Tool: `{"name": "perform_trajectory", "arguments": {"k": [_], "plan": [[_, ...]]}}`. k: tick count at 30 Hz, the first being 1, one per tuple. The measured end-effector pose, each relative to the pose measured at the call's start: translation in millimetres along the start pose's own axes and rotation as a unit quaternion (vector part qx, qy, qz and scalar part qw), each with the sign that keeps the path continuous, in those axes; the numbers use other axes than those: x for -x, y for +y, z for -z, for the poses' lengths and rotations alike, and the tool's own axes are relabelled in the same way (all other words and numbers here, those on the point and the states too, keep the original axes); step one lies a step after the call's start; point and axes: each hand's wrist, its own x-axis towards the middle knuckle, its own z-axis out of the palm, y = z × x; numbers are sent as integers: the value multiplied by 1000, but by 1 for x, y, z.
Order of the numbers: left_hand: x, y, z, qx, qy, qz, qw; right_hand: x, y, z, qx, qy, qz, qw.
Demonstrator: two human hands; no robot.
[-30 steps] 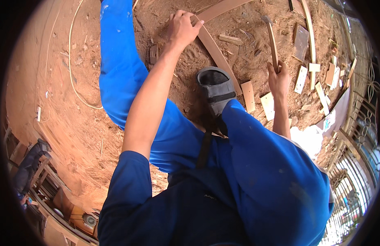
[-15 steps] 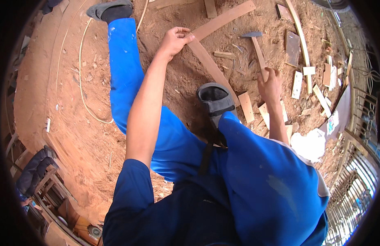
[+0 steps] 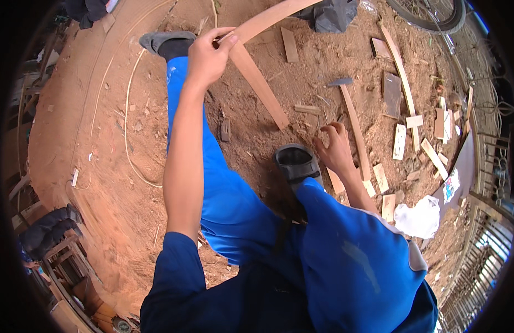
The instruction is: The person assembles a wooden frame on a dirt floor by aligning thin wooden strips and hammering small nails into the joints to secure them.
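My left hand [image 3: 208,58] is closed round the corner where two flat wooden strips meet. One is a curved strip [image 3: 271,18] that runs up and to the right. The other, a straight strip [image 3: 260,86], slants down toward my right shoe and ends short of it. A hammer [image 3: 354,125] with a dark head and wooden handle lies on the ground. Just left of its handle, my right hand [image 3: 336,149] is empty, its fingers loosely bent and apart.
My shoe [image 3: 297,161] stands between my hands. Wood offcuts, a dark board [image 3: 391,94] and a long thin strip [image 3: 398,69] lie to the right. A white bag [image 3: 418,216] sits below them. A bicycle wheel [image 3: 434,16] and a black bag [image 3: 336,15] are at the far side.
My right hand has let go of the hammer, which now lies on the ground, and moved left. My left hand has lifted the joined strips up and left, away from my shoe.
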Motion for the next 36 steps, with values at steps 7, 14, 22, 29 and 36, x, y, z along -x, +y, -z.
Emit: {"name": "perform_trajectory", "arguments": {"k": [7,14,22,29,36], "plan": [[32,37,39,17,123,-208,970,-6,8,-3,-33,14,-10,999],[80,24,6,-159,148,-304,928,-9,1,-6,-93,12,-31,995],[168,-43,-59,-134,54,-279,949,2,-15,-8,-162,-70,-99,979],[191,-45,-72,-121,6,-52,991,-9,-7,-26,-474,-146,-319,808],[208,-92,-85,364,-79,385,844,-39,-7,-59,-638,-115,-396,650]]}}
